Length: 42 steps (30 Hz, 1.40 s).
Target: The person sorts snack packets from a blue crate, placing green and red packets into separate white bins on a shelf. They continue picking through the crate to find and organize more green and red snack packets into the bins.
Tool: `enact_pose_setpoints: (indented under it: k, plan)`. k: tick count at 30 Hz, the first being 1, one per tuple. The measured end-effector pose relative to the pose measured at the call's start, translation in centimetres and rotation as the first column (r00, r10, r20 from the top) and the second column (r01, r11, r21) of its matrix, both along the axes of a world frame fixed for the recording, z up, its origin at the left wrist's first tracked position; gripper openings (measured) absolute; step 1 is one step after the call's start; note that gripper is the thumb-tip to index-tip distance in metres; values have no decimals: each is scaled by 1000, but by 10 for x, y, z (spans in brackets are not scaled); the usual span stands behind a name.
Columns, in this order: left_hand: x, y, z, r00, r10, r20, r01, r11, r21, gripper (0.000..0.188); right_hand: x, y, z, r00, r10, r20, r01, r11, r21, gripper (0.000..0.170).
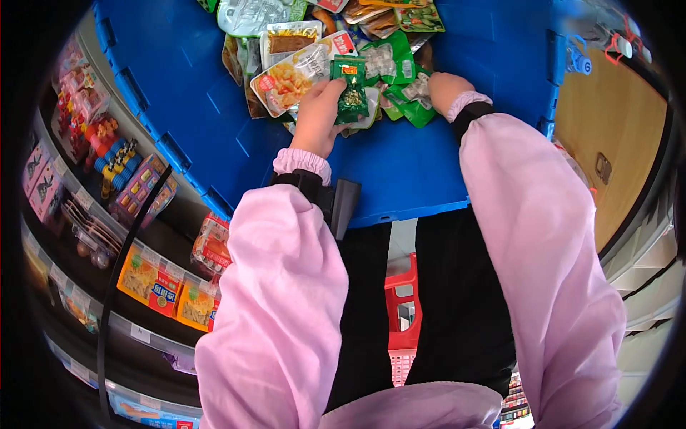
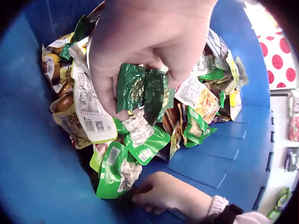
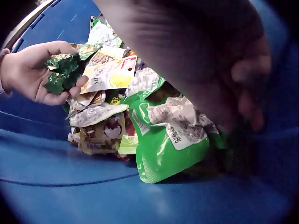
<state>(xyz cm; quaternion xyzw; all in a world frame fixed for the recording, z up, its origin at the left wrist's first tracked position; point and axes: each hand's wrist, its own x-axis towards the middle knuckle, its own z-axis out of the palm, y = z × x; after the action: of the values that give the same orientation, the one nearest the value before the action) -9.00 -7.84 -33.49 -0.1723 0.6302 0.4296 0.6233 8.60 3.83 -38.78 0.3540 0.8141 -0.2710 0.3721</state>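
Observation:
My left hand (image 1: 319,118) grips small dark green packets (image 1: 351,89), with its fingers curled round them in the left wrist view. My right hand (image 1: 449,93) reaches down at the right side of the packet pile, beside a green and white packet (image 1: 414,107). In the left wrist view the right hand (image 2: 175,193) has bent fingers, low beside a green packet (image 2: 111,172). Shadow in the right wrist view hides what the fingertips of the right hand (image 3: 210,60) touch. A white pouch with a food picture (image 1: 293,79) lies beside the left hand.
A blue bin (image 1: 386,171) surrounds the pile, its near edge before the person's legs. Shelves of boxed goods (image 1: 150,282) stand at left. A red basket (image 1: 404,300) is below between the legs, and a wooden panel (image 1: 607,136) is at right.

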Motion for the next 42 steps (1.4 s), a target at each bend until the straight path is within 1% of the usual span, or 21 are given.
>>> enact_pose_setpoints:
  k: [4, 5, 6, 8, 11, 12, 14, 16, 17, 18, 20, 22, 23, 26, 28, 32, 34, 36, 38, 40, 42]
  plan:
    - [3, -3, 1, 999, -45, 29, 43, 997, 66, 18, 11, 0, -4, 999, 34, 2, -34, 999, -35, 21]
    - [4, -5, 3, 999, -49, -1, 49, 998, 50, 18, 16, 3, -13, 985, 171, 14, -171, 985, -36, 21]
    - [5, -5, 6, 998, -52, -28, 53, 998, 42, 17, -8, 13, 31, 988, 146, 52, -138, 981, -134, 20]
    - [9, -1, 12, 996, -51, -73, 55, 997, 58, 17, -16, 22, 58, 991, 116, -70, -124, 984, -128, 17]
    - [11, -1, 21, 989, -64, -134, 76, 993, 86, 17, -25, 35, 105, 984, -159, -81, 131, 953, -274, 17]
    - [13, 1, 28, 986, -76, -148, 92, 991, 102, 17, -24, 36, 114, 962, -271, -37, 236, 891, -388, 18]
    - [16, 5, 43, 978, -102, -181, 126, 984, 129, 18, -13, 34, 137, 843, -532, -80, 321, 617, -719, 25]
    - [20, 11, 60, 962, -166, -219, 205, 964, 169, 19, -3, 29, 163, 797, -551, -249, 151, 580, -801, 33]
    - [23, 14, 69, 952, -193, -237, 239, 954, 184, 19, 2, 24, 176, 718, -683, -133, 203, 388, -899, 37]
    - [27, 17, 79, 942, -218, -255, 272, 942, 198, 19, 6, 19, 192, 668, -735, -119, 219, 347, -912, 33]
    - [37, 24, 105, 905, -260, -338, 347, 910, 229, 18, 11, 9, 225, 626, -775, -86, 328, 362, -872, 25]
    - [46, 28, 127, 902, -264, -341, 355, 904, 238, 18, 16, 2, 258, 642, -718, -268, 359, 591, -722, 17]
    - [50, 28, 136, 893, -296, -339, 384, 894, 230, 17, 22, -6, 268, 531, -755, -384, 387, 620, -683, 13]
    - [67, 32, 175, 917, -321, -237, 382, 879, 286, 17, 38, -13, 299, 448, -609, -654, 472, 783, -406, 13]
    - [75, 33, 200, 920, -370, -129, 392, 863, 318, 18, 50, -16, 308, 264, -769, -583, 575, 610, -545, 14]
    - [102, 35, 256, 962, -271, 29, 243, 904, 352, 20, 69, -24, 341, -160, -923, -349, 652, 167, -740, 16]
    - [112, 41, 293, 964, -236, 120, 187, 928, 324, 22, 77, -27, 365, -239, -916, -324, 677, 82, -731, 17]
    - [117, 42, 324, 952, -284, 115, 233, 914, 332, 22, 79, -31, 396, -380, -896, -231, 638, -73, -766, 13]
    - [118, 42, 351, 926, -366, 92, 313, 882, 352, 22, 84, -42, 413, -329, -878, -349, 665, 47, -745, 13]
    - [117, 42, 380, 899, -436, 35, 382, 821, 425, 21, 81, -51, 436, -341, -806, -484, 741, 86, -666, 12]
    - [112, 42, 406, 877, -479, 28, 417, 789, 451, 21, 75, -57, 464, -421, -743, -520, 729, 63, -681, 12]
